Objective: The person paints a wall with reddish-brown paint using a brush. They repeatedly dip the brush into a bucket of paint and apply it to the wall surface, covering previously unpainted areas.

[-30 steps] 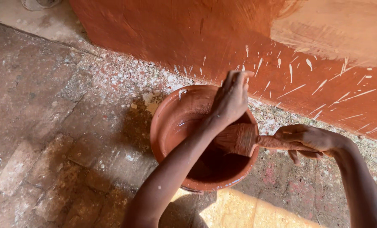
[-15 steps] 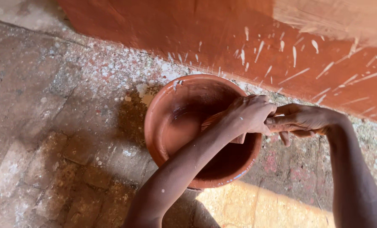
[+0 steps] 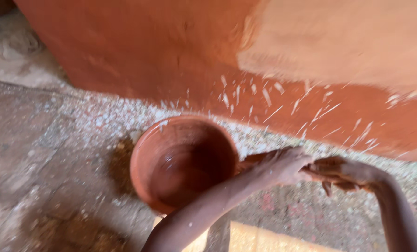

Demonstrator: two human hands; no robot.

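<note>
Speckled floor (image 3: 40, 154) meets our red wall (image 3: 138, 56). Our left hand (image 3: 285, 165) and right hand (image 3: 346, 175), curled together on something blurry, have left the clay bowl (image 3: 182, 161), now just beside its right rim.

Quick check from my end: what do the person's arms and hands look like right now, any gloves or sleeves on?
No gloves and no sleeves in view: both forearms are bare to the frame edge. The left hand and right hand are smeared with reddish-brown wet paint or clay. No watch, ring or band shows, though the picture is motion-blurred.
</note>
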